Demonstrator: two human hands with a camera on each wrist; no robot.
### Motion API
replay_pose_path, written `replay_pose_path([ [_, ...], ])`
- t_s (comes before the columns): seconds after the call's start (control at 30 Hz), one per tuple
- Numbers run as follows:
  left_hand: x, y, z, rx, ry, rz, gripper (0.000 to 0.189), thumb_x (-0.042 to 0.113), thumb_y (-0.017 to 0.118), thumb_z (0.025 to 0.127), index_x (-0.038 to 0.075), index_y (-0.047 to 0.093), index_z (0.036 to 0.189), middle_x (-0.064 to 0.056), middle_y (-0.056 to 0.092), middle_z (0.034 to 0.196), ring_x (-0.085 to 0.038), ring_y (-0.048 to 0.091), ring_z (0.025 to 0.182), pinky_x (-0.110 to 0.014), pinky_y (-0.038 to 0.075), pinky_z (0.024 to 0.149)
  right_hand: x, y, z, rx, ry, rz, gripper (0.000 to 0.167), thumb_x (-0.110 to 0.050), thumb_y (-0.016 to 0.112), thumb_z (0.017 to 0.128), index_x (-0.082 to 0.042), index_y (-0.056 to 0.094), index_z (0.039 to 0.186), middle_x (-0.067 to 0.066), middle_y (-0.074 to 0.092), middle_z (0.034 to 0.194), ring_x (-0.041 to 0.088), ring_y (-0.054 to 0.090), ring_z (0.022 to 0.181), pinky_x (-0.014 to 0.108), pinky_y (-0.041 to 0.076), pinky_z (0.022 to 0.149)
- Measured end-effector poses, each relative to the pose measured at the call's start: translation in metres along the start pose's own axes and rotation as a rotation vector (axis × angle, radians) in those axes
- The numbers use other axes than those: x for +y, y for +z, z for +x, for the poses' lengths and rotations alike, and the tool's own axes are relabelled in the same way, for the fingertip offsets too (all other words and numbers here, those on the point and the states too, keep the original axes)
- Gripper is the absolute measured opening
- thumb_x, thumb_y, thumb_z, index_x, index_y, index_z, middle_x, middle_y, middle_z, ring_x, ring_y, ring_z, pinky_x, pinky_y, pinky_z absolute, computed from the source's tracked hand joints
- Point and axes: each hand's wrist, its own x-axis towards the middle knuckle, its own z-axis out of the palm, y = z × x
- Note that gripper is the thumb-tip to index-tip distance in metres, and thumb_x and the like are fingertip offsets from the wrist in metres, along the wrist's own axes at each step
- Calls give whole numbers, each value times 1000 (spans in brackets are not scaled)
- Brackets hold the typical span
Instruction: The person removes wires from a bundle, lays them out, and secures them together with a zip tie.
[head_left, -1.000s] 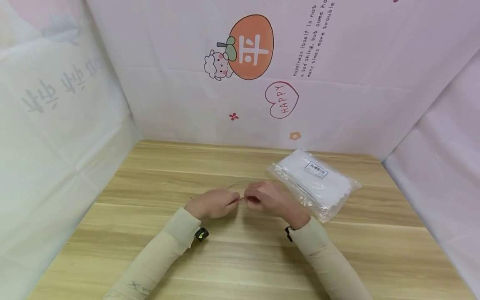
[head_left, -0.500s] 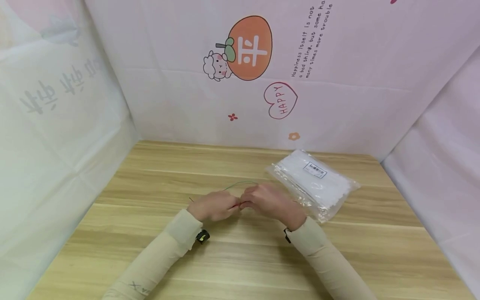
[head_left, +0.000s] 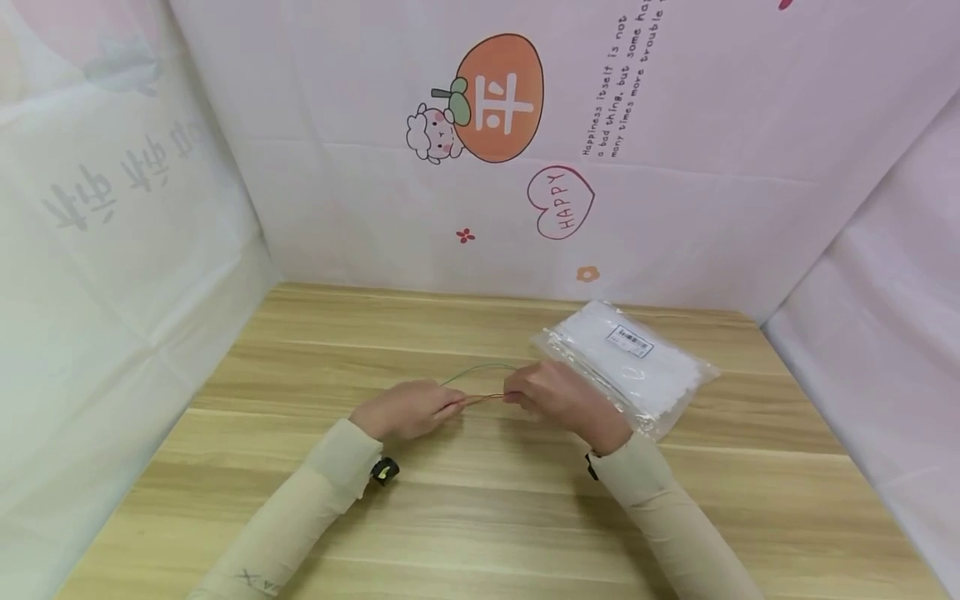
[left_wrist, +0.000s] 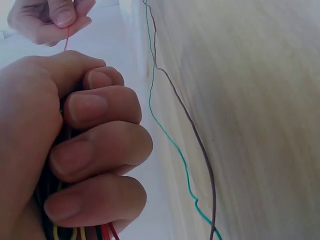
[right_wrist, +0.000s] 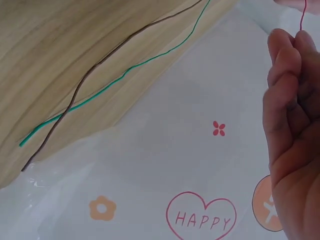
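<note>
In the head view both hands are over the middle of the table, a short gap apart. My left hand (head_left: 405, 408) has its fingers curled round a bundle of wires (left_wrist: 75, 233); black, yellow and red strands show below the fist in the left wrist view. From the top of that fist a thin red wire (left_wrist: 67, 39) stretches to my right hand (head_left: 562, 400), which pinches it between thumb and fingers. A green wire (left_wrist: 176, 147) and a brown wire (left_wrist: 200, 142) run beside the hands, over the tabletop. The rest of the bundle is hidden inside the left palm.
A clear plastic bag (head_left: 637, 367) with white contents and a barcode label lies at the back right, close to the right hand. Printed white cloth (head_left: 360, 217) hangs behind the wood-grain table (head_left: 465, 525) and along both sides.
The hands came together half a second ago and are now apart, the left further left and the right further right. More wire shows stretched between them.
</note>
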Motion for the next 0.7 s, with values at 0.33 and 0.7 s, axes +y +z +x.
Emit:
replay_pose_path([
  [0.33, 0, 4, 6, 64, 43, -31, 29, 24, 48, 113, 18, 52, 85, 9, 39, 68, -5, 36, 59, -22, 33, 57, -3, 4, 2, 1, 6, 71, 8, -13, 75, 98, -10, 79, 92, -2, 78, 84, 4, 68, 71, 22, 57, 68],
  [0.7, -8, -3, 3, 40, 87, -247, 25, 29, 48, 114, 9, 58, 104, 7, 44, 77, -6, 37, 65, -22, 35, 63, 5, 3, -7, -22, 9, 67, 28, -3, 78, 92, -11, 64, 70, -1, 73, 71, -2, 45, 58, 13, 38, 54],
])
